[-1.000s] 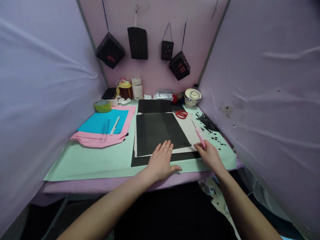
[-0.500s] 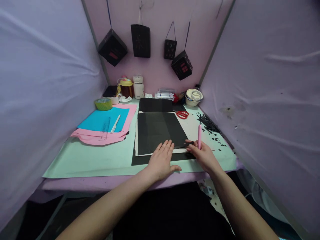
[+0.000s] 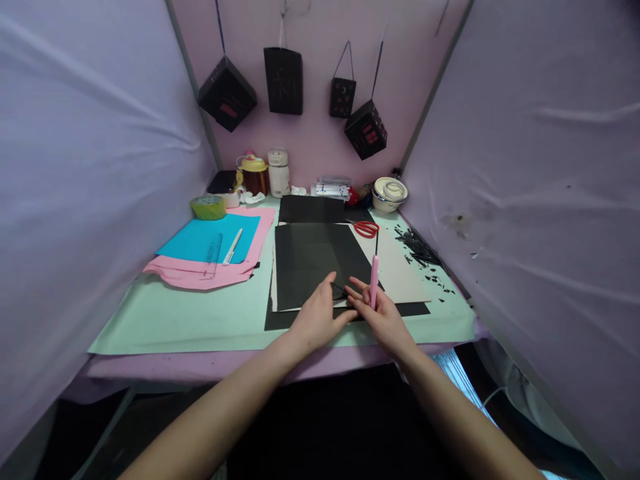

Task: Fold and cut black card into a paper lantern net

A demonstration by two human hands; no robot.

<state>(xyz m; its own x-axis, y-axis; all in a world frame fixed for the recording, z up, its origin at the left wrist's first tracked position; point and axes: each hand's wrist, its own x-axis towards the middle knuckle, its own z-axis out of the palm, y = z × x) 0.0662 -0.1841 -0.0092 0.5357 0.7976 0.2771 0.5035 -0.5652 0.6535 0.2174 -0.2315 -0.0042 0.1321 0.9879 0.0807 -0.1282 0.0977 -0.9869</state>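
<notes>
Head view: the black paper sheet lies flat at the centre of the table, on a pale board that rests on a larger black sheet over the mint-green table cover. The left hand rests palm down on the sheet's near edge, fingers loosely spread, thumb pointing toward 3 o'clock. The right hand sits just beside it at 3 o'clock, closed around a pink craft knife that stands nearly upright, tip toward 12 o'clock. Between the two hands the sheet's near right corner meets the fingertips of both (a thin dark sliver shows there; whether it is pinched cannot be told).

At 10 o'clock from the hands lie pink paper, a blue sheet, a clear ruler and a white pen, with a green tape roll beyond. Red scissors lie at 1 o'clock, black paper scraps at 2 o'clock. Black paper lanterns hang on the back wall at 12 o'clock.
</notes>
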